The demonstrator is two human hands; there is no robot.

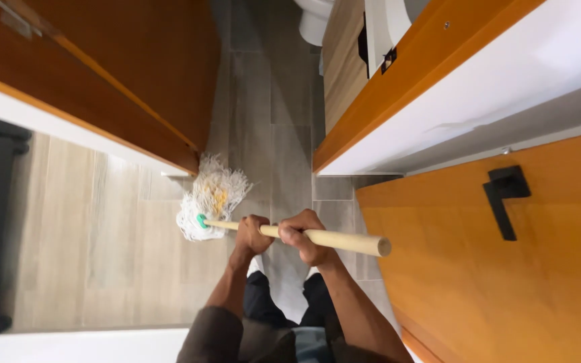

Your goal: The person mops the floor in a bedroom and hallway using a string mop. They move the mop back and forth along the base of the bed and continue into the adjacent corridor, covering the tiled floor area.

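head view looks straight down at your two hands on a wooden mop handle (334, 239). your left hand (253, 235) has its grip closed around the handle nearer the green socket (201, 220), and your right hand (304, 235) is wrapped around it just beside, farther up. the white string mop head (211, 195) rests on the grey tiled floor (270, 134) at the doorway, touching the foot of the open wooden door (136, 74). an orange door with a black lever handle (504, 195) stands to your right, and what looks like a toilet (314, 17) shows at the top edge.

A home bathroom doorway; toilet (314, 20), grey floor tiles (270, 134) and wooden doors (492, 269) show it.
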